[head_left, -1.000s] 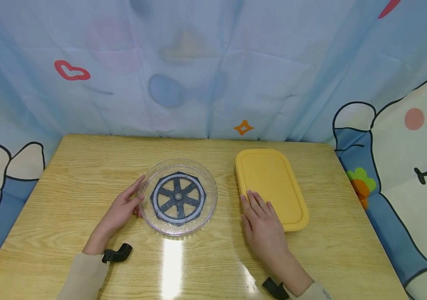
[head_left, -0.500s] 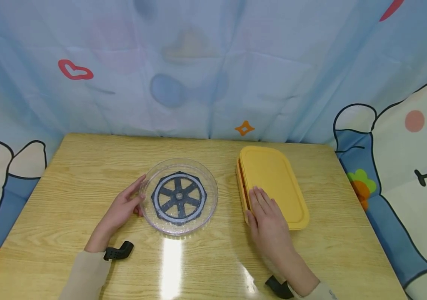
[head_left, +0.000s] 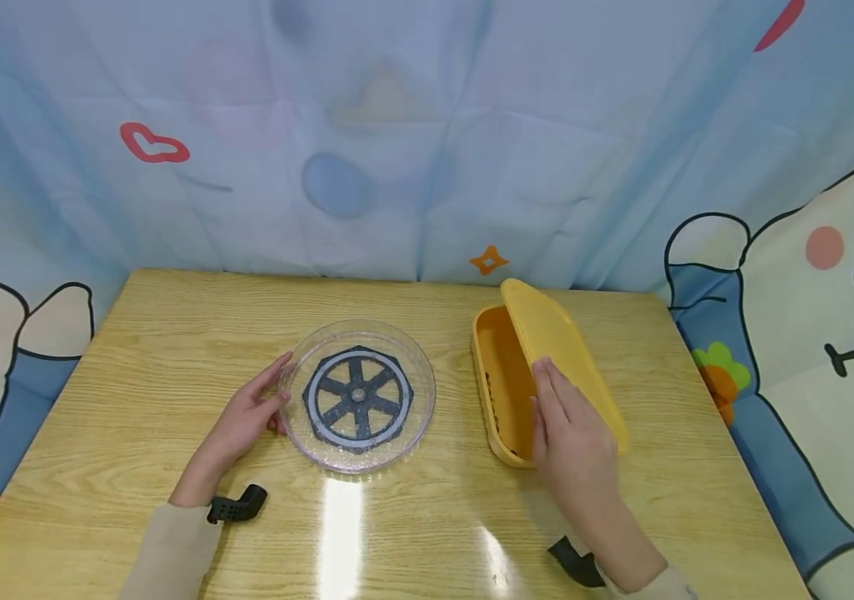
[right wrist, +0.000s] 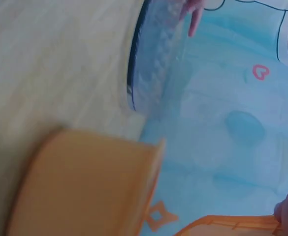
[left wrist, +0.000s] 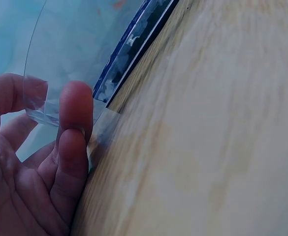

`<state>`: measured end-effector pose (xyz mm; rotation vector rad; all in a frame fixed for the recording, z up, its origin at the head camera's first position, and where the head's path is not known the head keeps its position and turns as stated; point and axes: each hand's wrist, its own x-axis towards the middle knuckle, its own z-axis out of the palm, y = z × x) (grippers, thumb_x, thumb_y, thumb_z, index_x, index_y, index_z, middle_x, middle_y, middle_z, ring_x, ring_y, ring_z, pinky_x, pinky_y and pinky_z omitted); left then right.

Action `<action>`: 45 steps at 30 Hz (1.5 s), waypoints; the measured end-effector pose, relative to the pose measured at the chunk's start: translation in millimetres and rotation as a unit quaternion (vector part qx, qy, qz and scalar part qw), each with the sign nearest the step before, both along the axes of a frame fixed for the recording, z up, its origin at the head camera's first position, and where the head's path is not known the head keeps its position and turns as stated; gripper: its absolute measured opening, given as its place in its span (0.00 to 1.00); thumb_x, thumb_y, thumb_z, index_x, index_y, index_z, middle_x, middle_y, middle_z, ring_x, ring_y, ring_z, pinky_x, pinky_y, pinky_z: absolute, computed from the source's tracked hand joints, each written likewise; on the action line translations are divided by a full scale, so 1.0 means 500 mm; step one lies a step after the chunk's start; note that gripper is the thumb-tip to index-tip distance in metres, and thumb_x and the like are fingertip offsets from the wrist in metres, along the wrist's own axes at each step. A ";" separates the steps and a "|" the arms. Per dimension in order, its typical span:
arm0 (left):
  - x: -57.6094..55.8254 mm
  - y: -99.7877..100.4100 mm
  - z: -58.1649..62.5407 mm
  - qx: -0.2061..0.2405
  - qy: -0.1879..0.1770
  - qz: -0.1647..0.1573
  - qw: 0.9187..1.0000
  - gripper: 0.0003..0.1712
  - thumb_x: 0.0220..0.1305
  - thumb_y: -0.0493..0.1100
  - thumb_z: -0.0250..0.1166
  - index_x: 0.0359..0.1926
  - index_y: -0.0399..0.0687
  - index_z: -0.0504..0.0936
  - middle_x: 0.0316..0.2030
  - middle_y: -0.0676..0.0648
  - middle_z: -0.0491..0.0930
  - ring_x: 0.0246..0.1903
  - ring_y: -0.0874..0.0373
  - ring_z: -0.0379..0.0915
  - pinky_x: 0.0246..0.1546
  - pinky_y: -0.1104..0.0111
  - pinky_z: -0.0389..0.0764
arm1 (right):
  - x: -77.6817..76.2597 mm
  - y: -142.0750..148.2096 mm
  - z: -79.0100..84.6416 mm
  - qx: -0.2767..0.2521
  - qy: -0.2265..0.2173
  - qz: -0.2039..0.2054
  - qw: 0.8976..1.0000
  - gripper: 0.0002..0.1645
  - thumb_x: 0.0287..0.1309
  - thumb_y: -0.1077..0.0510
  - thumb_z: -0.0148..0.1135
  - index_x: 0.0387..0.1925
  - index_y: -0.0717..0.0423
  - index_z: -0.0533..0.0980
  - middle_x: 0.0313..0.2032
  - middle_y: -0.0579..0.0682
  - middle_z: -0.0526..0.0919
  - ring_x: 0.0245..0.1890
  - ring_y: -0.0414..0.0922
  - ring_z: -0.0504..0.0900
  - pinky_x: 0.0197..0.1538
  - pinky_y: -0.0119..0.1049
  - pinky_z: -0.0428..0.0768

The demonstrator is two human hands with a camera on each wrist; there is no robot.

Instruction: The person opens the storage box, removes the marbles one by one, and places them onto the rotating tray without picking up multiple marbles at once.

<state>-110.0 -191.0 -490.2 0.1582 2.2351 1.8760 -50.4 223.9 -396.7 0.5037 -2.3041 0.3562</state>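
A clear round turntable with a dark, spoked base lies left of centre in the head view. My left hand holds its left rim; in the left wrist view the fingers bend around the transparent wall. On the right stands a yellow plastic box, its lid tilted up along the left edge and leaning to the right. My right hand grips that raised edge near the front. Several small dark bits line the box's left inner side. The box's right part is hidden beneath lid and hand.
The wooden table ends at a blue patterned curtain behind it. A black wrist device sits at the left cuff, another black wrist device at the right one.
The lid was flat on the box, then rose at its left edge and tilted right, baring the inside. My right hand moved right with it. My left hand and the turntable stayed put.
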 end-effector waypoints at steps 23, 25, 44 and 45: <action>0.000 0.003 -0.004 -0.008 0.008 0.006 1.000 0.34 0.74 0.36 0.54 0.78 0.52 0.57 0.72 0.34 0.58 0.20 0.56 0.75 0.25 0.66 0.82 | -0.052 0.213 0.042 -0.184 0.111 -0.196 0.957 0.16 0.73 0.62 0.53 0.55 0.61 0.82 0.47 0.64 0.85 0.45 0.67 0.82 0.58 0.48 0.79; 0.001 0.003 -0.004 -0.008 0.008 0.007 1.000 0.34 0.75 0.36 0.55 0.78 0.52 0.57 0.73 0.34 0.57 0.20 0.56 0.75 0.25 0.66 0.82 | -0.051 0.234 0.031 -0.204 0.096 -0.208 0.952 0.17 0.73 0.62 0.52 0.55 0.61 0.82 0.48 0.62 0.85 0.47 0.65 0.82 0.61 0.40 0.77; 0.001 0.003 -0.001 -0.016 0.004 0.012 1.000 0.34 0.75 0.36 0.54 0.78 0.54 0.58 0.74 0.36 0.57 0.21 0.56 0.75 0.26 0.66 0.82 | -0.036 0.359 -0.073 -0.275 0.010 -0.306 0.911 0.16 0.69 0.63 0.55 0.53 0.62 0.83 0.48 0.59 0.86 0.48 0.34 0.80 0.49 0.12 0.66; 0.001 0.002 -0.002 -0.017 0.004 0.011 1.000 0.34 0.75 0.36 0.54 0.78 0.54 0.58 0.74 0.36 0.56 0.21 0.56 0.75 0.26 0.66 0.82 | -0.034 0.363 -0.077 -0.280 -0.001 -0.311 0.908 0.17 0.69 0.63 0.55 0.53 0.61 0.83 0.48 0.59 0.85 0.47 0.29 0.77 0.48 0.12 0.66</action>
